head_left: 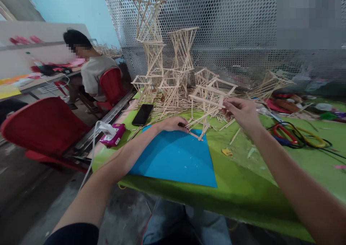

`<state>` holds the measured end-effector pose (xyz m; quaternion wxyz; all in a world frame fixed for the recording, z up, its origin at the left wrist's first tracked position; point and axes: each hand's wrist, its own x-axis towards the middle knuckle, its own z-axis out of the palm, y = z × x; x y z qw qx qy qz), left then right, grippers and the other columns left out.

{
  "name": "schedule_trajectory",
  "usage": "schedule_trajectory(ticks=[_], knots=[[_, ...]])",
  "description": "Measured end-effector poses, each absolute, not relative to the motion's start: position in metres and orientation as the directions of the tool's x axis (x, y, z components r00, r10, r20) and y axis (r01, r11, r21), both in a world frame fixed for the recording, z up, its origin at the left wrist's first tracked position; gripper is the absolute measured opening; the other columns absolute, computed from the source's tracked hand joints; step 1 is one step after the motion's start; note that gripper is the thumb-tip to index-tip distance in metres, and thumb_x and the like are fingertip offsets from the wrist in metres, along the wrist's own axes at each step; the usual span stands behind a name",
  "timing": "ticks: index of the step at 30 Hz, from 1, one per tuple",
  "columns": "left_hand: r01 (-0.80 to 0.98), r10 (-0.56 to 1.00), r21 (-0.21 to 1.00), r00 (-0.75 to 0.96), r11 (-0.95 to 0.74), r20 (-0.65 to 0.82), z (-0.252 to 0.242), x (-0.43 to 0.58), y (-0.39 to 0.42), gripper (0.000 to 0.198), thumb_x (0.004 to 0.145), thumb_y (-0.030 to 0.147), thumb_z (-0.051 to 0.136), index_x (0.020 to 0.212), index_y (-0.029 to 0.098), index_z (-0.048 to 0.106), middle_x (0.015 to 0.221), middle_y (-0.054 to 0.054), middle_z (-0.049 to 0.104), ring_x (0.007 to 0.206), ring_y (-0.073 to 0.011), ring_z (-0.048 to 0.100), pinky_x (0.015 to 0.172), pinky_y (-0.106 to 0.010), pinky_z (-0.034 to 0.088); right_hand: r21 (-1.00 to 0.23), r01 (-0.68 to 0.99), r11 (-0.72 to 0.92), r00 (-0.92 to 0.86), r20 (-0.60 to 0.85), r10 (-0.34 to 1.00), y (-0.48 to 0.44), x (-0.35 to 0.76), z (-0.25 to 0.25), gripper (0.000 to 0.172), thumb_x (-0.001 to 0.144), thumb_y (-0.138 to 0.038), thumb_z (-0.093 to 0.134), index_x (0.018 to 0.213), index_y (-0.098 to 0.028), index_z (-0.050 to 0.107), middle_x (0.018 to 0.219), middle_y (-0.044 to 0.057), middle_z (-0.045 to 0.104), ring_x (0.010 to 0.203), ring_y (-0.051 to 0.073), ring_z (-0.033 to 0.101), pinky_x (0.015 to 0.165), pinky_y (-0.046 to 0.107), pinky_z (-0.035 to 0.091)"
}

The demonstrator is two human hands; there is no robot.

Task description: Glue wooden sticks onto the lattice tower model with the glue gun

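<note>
A frame of thin wooden sticks (pixel 204 117) is held between my two hands, above the far edge of a blue sheet (pixel 173 154). My left hand (pixel 174 123) is closed around its near left corner, with the fingertips partly hidden. At the upper right end, my right hand (pixel 239 111) pinches the sticks between thumb and fingers. Other stick structures stand right behind, so where the held frame ends is hard to make out. Many loose sticks (pixel 169 109) lie beyond my left hand.
Tall stick towers (pixel 154 57) rise at the back against a perforated metal panel (pixel 229 32). A black phone (pixel 142 114) and purple power strip (pixel 115 135) lie left. Coloured-handled tools and cables (pixel 285 134) sit right. A person (pixel 97 71) sits beyond a red chair (pixel 48 126).
</note>
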<state>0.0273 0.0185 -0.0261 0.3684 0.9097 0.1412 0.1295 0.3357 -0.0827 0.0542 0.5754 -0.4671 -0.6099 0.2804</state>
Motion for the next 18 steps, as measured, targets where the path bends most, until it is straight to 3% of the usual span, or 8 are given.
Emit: schedule_trajectory(ticks=[9, 13, 18], knots=[[0.187, 0.321, 0.681, 0.944, -0.708, 0.075, -0.013, 0.020, 0.017, 0.041, 0.096, 0.058, 0.072, 0.111, 0.022, 0.084, 0.118, -0.010, 0.077, 0.108, -0.0225, 0.070, 0.095, -0.030, 0.052, -0.897, 0.166, 0.409, 0.122, 0.431, 0.894, -0.074, 0.331, 0.037, 0.031, 0.079, -0.051, 0.089, 0.076, -0.022, 0.079, 0.059, -0.002, 0.064, 0.045, 0.010, 0.050, 0.040, 0.023, 0.039], [0.226, 0.324, 0.705, 0.946, -0.673, 0.006, -0.008, 0.012, 0.019, 0.042, 0.096, 0.059, 0.071, 0.115, 0.024, 0.084, 0.128, -0.008, 0.075, 0.110, -0.0221, 0.069, 0.095, -0.029, 0.052, -0.826, 0.338, 0.451, 0.116, 0.512, 0.851, -0.083, 0.326, 0.047, 0.027, 0.083, -0.049, 0.086, 0.079, -0.023, 0.081, 0.057, -0.002, 0.063, 0.045, 0.011, 0.046, 0.041, 0.025, 0.034], [0.217, 0.315, 0.715, 0.949, -0.664, 0.004, -0.005, 0.009, 0.021, 0.040, 0.094, 0.059, 0.074, 0.110, 0.025, 0.085, 0.125, -0.007, 0.076, 0.113, -0.0219, 0.069, 0.097, -0.028, 0.050, -0.643, 0.588, 0.490, 0.026, 0.621, 0.783, -0.093, 0.327, 0.073, 0.019, 0.086, -0.045, 0.085, 0.084, -0.027, 0.084, 0.077, 0.001, 0.077, 0.059, 0.015, 0.061, 0.052, 0.029, 0.044]])
